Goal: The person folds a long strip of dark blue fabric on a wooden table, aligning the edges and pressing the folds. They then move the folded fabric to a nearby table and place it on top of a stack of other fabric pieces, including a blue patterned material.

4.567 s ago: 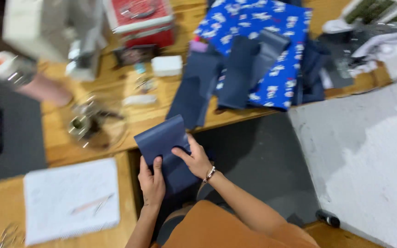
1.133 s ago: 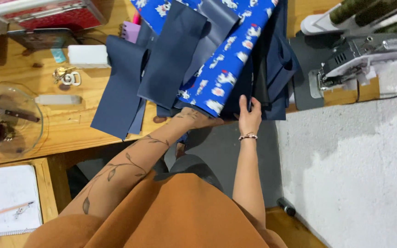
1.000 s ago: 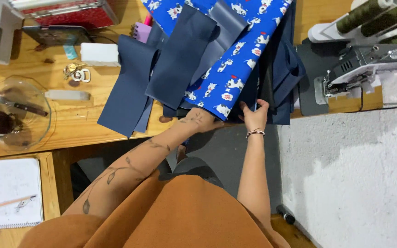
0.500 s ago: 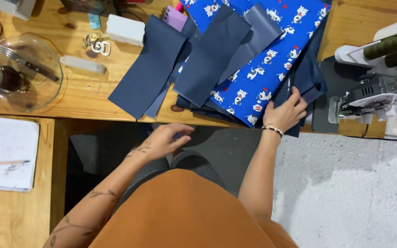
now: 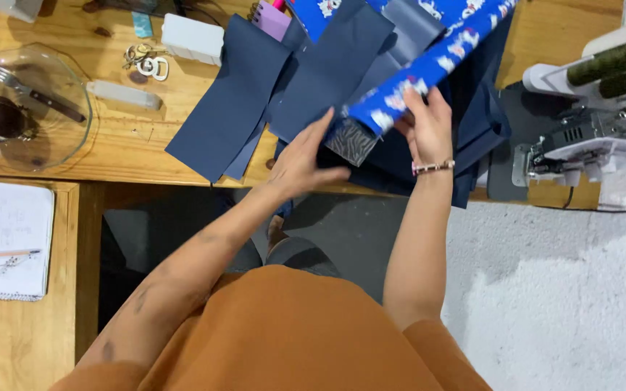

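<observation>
The grip of the right hand (image 5: 427,123) is closed on the lower edge of the blue printed fabric (image 5: 429,69), with the fingers curled over the folded edge and a beaded bracelet (image 5: 432,168) on the wrist. The left hand (image 5: 306,156) lies flat and open, its fingers stretched toward the same corner of the cloth; they touch the pile of fabric there, but the hand is not closed around anything. The blue printed fabric is at the front edge of the wooden tabletop (image 5: 132,145), lying diagonally on top of dark navy fabric pieces (image 5: 237,94), several of which hang a little over the edge. To the left of the pile, on the tabletop, there are a small white box (image 5: 192,38), a pair of metal rings (image 5: 150,65) and a glass bowl (image 5: 16,123) with a fork (image 5: 27,87) inside it. A spiral notebook (image 5: 5,239) with a pencil (image 5: 1,254) lies on a lower surface at the left. At the right, a white sewing machine (image 5: 588,141) stands with green thread cones (image 5: 610,69) behind it.
</observation>
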